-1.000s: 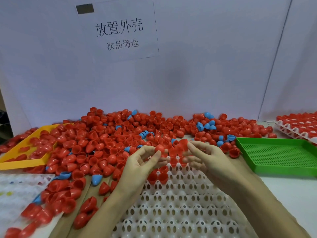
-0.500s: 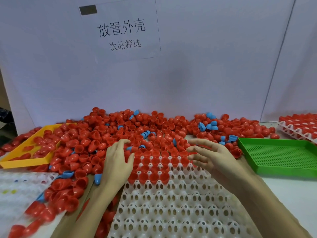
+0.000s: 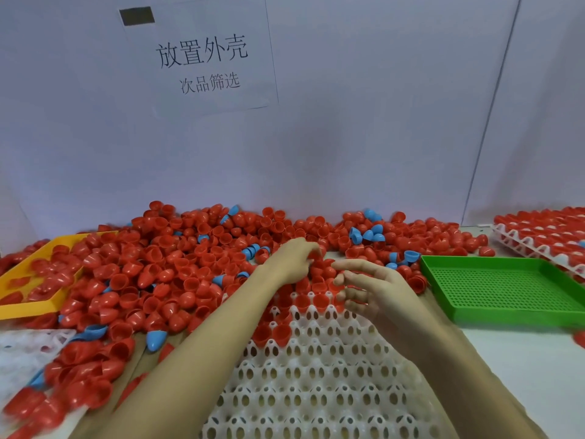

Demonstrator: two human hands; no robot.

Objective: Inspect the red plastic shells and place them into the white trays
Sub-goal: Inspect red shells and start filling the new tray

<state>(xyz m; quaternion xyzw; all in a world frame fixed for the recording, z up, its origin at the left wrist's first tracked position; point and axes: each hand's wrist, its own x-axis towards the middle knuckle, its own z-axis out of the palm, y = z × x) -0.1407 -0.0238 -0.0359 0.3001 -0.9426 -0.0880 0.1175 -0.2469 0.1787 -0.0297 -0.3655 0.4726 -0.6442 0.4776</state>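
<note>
Egg-style tray front centre on worktop; few shells in its far rows. Loose shell heap behind and left of it. Mesh tray right; filled tray behind that. Bin far left, shells inside. Wall sign behind heap.

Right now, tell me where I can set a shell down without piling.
Free: the near rows of the white tray below the left hand and right hand; the green tray; bare table in front of it. Crowded: the red shell pile and yellow tray.
</note>
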